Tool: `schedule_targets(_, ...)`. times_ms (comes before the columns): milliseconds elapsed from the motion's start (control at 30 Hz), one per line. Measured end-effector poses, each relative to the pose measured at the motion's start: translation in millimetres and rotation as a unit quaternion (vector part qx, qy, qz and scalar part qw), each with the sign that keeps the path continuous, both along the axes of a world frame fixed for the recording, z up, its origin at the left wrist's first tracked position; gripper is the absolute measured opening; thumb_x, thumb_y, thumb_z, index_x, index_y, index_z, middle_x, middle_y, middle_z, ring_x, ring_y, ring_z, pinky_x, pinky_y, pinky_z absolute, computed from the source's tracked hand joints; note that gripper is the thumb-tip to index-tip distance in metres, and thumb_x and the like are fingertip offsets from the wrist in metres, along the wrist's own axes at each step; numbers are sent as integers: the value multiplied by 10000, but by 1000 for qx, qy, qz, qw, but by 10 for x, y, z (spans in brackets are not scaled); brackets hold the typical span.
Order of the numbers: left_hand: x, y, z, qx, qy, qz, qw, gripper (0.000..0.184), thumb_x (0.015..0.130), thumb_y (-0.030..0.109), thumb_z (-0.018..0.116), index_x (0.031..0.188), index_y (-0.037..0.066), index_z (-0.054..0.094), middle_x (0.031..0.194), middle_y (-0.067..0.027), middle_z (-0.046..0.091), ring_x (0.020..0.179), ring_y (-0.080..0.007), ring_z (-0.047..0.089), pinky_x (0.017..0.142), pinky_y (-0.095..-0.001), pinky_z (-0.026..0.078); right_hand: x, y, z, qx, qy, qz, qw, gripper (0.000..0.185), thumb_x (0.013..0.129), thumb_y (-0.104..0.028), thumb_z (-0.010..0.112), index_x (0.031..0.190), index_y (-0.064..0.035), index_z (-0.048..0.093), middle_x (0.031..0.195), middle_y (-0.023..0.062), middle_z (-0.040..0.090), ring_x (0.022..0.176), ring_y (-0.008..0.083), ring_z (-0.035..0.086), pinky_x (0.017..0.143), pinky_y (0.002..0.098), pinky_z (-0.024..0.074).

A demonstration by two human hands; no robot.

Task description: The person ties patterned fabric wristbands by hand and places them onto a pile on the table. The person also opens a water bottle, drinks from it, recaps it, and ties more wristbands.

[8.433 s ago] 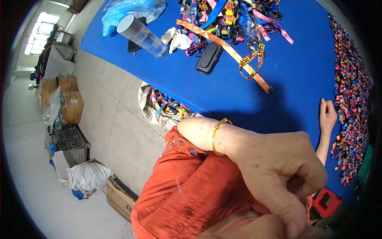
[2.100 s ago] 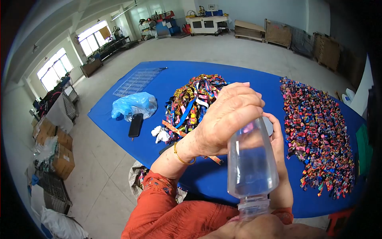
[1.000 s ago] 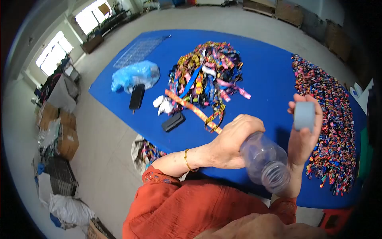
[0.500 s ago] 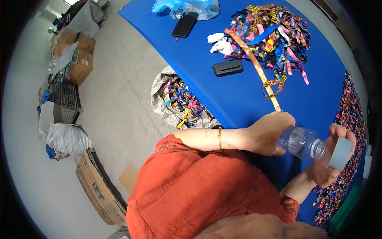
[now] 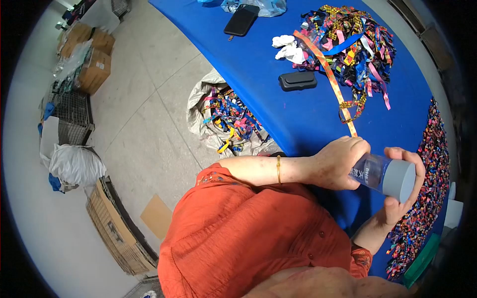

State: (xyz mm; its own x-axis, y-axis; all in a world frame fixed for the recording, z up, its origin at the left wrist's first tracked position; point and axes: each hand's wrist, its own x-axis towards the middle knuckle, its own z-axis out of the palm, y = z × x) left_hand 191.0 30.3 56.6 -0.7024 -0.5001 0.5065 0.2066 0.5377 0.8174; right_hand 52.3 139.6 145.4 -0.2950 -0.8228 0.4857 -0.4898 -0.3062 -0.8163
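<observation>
My left hand, with a gold bangle at the wrist, is wrapped round the body of a clear plastic bottle with white print. The bottle lies sideways in the air above the blue-covered table. My right hand grips a wide grey cap, fingers over its far side and thumb on the near side. That cap sits over the bottle's mouth, hiding the neck. Just beyond my left hand, the end of a yellow-orange patterned strap lies on the table.
Farther up the blue table are a heap of colourful straps, a black case, crumpled white tissue and a phone. Short strap pieces line the right side. A sack of straps stands on the floor at left.
My right hand has brought the grey cap leftward onto the bottle's mouth, which was uncovered before. My left hand keeps its hold on the bottle. The view has shifted slightly.
</observation>
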Motion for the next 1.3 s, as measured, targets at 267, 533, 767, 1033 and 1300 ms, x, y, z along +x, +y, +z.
schedule_targets(267,-69,20,1,-8,-30,35,999,554,645,177,800,1089,17,511,1023,-177,586,954,-399,568,832,-457,457,57,2,3,31,5,-66,997,1172,665,-796,732,1428,31,403,1264,227,601,1207,313,577,1032,430,436)
schedule_targets(533,-161,52,-37,30,-82,-1,996,592,649,134,822,1159,45,535,1060,-156,616,1022,-370,616,870,-431,508,-224,157,-3,-37,-35,5,999,887,795,-583,747,1378,32,482,1316,218,565,1263,344,546,1087,439,398)
schedule_targets(767,-247,33,16,45,-131,16,990,589,649,129,820,1163,49,542,1049,-154,628,1000,-344,641,857,-423,523,-350,108,-39,-31,-27,15,999,946,738,-458,854,1411,47,420,1359,182,506,1285,299,516,1102,430,395)
schedule_targets(1033,-318,17,-6,85,-113,12,990,556,660,115,797,1143,36,534,1027,-179,637,963,-367,652,830,-440,524,-428,159,-66,-3,-126,54,991,942,701,-112,818,1487,42,321,1393,169,513,1350,301,483,1153,433,335)
schedule_targets(1300,-360,53,-43,71,-82,29,994,537,679,134,805,1131,29,534,1006,-175,646,932,-366,669,799,-432,533,-547,68,-118,-43,-104,133,985,973,697,-37,850,1501,25,304,1409,190,501,1344,281,492,1102,411,401)
